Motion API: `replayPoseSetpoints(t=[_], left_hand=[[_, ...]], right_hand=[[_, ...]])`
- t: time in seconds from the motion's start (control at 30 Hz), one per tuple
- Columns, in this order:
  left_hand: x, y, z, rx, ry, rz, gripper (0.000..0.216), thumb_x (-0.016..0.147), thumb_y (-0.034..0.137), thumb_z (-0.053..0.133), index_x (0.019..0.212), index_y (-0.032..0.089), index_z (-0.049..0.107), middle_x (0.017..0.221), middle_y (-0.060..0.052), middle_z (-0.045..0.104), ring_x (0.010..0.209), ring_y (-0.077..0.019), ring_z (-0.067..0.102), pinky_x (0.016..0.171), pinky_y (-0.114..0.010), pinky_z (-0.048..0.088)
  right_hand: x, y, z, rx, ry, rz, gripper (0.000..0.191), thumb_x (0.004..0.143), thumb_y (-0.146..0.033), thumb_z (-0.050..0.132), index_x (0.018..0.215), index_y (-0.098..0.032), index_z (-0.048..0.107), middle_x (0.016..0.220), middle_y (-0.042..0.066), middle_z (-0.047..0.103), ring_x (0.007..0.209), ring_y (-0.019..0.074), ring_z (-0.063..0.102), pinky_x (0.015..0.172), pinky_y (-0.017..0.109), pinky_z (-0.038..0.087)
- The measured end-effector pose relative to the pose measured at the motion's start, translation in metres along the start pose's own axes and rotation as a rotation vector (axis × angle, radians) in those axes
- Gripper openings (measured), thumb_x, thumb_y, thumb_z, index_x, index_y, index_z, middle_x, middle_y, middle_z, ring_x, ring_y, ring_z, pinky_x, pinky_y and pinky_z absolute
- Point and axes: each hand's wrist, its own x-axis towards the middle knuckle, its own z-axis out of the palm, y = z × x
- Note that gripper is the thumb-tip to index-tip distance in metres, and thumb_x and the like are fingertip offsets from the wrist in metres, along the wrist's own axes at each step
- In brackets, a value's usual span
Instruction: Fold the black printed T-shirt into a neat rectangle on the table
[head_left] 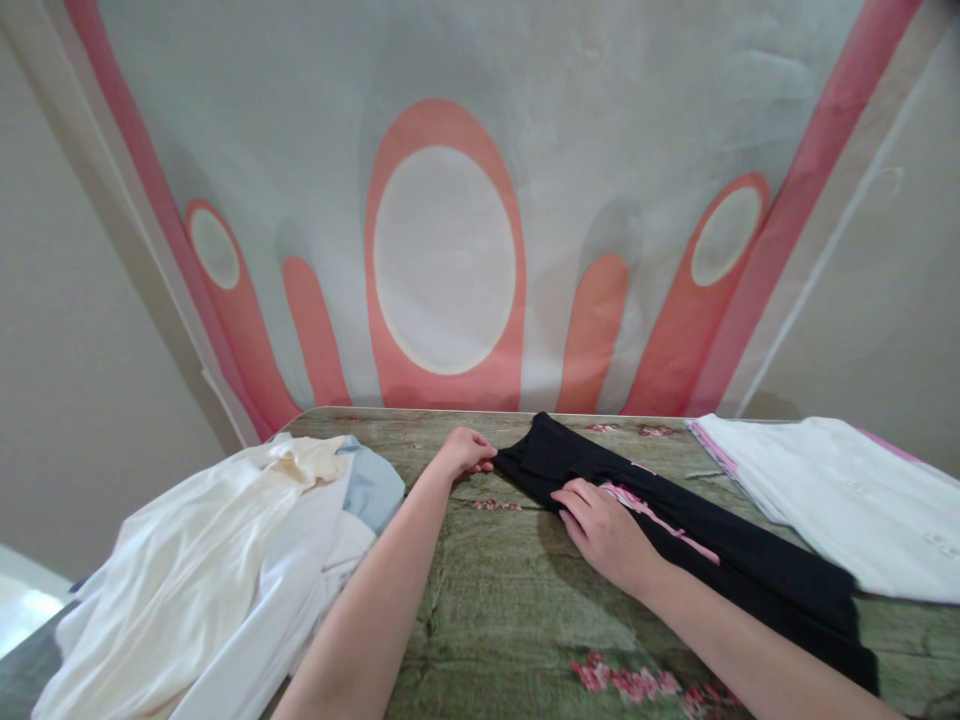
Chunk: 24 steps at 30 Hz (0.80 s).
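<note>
Clearly, the left hand (469,453) has its fingertips pinched on a corner of the black garment (757,545), which lies slantwise on the table (480,630) — between a heap of pale clothes (210,550) and some folded white clothes (832,490). The right hand (602,530) touches it beside the pink print (675,533), fingers bent — whether gripping, I cannot tell.

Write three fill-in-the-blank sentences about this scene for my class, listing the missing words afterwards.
1. The left hand pinches one end of a garment whose main colour is ____.
2. The print beside the right hand is mainly ____.
3. From the person's view, the cream cloth lies to the garment's ____.

Missing words: black; pink; left.
</note>
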Motion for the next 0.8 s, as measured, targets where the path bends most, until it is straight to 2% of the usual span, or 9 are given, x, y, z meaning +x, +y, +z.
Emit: replayPoseSetpoints(t=[0.1,0.27,0.33,0.4,0.47,0.53,0.67,0.8], left_hand=[[-0.003,-0.001,-0.006,0.051,0.018,0.016,0.018,0.076,0.025,0.057,0.080,0.011,0.067,0.054,-0.002,0.062,0.045,-0.0090,0.054,0.046,-0.018,0.040],[-0.003,-0.005,-0.007,0.195,0.101,0.087,0.008,0.063,0.019,0.065,0.062,0.011,0.067,0.049,-0.002,0.058,0.050,-0.0124,0.054,0.051,-0.022,0.040],[-0.001,-0.002,-0.004,0.239,0.139,0.140,0.007,0.059,0.015,0.067,0.066,0.012,0.068,0.058,-0.003,0.063,0.059,-0.0154,0.058,0.058,-0.024,0.042],[-0.001,0.004,-0.001,0.264,0.174,0.214,0.019,0.060,0.014,0.066,0.078,0.013,0.069,0.074,-0.006,0.067,0.072,-0.0178,0.060,0.066,-0.025,0.043],[-0.002,0.010,0.003,0.274,0.190,0.300,0.025,0.065,0.017,0.063,0.089,0.014,0.068,0.088,-0.007,0.067,0.082,-0.0181,0.059,0.073,-0.025,0.042],[-0.003,0.014,0.008,0.277,0.182,0.371,0.023,0.071,0.020,0.059,0.091,0.015,0.067,0.091,-0.007,0.067,0.084,-0.0176,0.059,0.076,-0.025,0.041],[-0.004,0.014,0.017,0.279,0.149,0.436,0.020,0.073,0.026,0.058,0.087,0.016,0.068,0.084,-0.005,0.067,0.078,-0.0169,0.059,0.071,-0.024,0.042],[-0.001,0.008,0.023,0.305,0.202,0.387,0.031,0.076,0.042,0.055,0.079,0.014,0.067,0.075,-0.006,0.066,0.068,-0.0170,0.058,0.061,-0.024,0.040]], right_hand=[[0.000,0.002,0.000,0.070,0.015,0.041,0.022,0.085,-0.014,0.044,0.103,-0.016,0.056,0.096,0.008,0.054,0.088,0.0202,0.053,0.080,0.035,0.044],[0.000,0.004,0.001,0.143,-0.014,0.059,0.018,0.085,-0.018,0.044,0.093,-0.018,0.060,0.089,0.006,0.056,0.084,0.0191,0.054,0.077,0.034,0.044],[0.001,0.003,-0.002,0.158,-0.035,0.059,0.018,0.085,-0.019,0.045,0.092,-0.018,0.061,0.089,0.007,0.057,0.084,0.0192,0.054,0.078,0.034,0.044],[0.003,0.006,-0.009,0.190,-0.071,0.059,0.018,0.084,-0.019,0.046,0.090,-0.019,0.062,0.089,0.006,0.058,0.084,0.0186,0.055,0.077,0.033,0.043],[0.007,0.013,-0.020,0.242,-0.111,0.077,0.018,0.083,-0.019,0.046,0.087,-0.020,0.063,0.087,0.005,0.060,0.081,0.0171,0.056,0.076,0.030,0.043],[0.010,0.027,-0.032,0.282,-0.128,0.144,0.019,0.082,-0.020,0.045,0.086,-0.020,0.064,0.086,0.004,0.062,0.077,0.0156,0.057,0.072,0.028,0.043],[0.011,0.059,-0.049,0.236,-0.169,0.312,0.019,0.079,-0.022,0.046,0.086,-0.019,0.064,0.083,0.004,0.064,0.073,0.0165,0.058,0.067,0.027,0.042],[0.006,0.074,-0.045,0.194,-0.268,0.391,0.018,0.078,-0.022,0.047,0.079,-0.018,0.065,0.076,0.005,0.065,0.072,0.0176,0.058,0.065,0.027,0.040]])
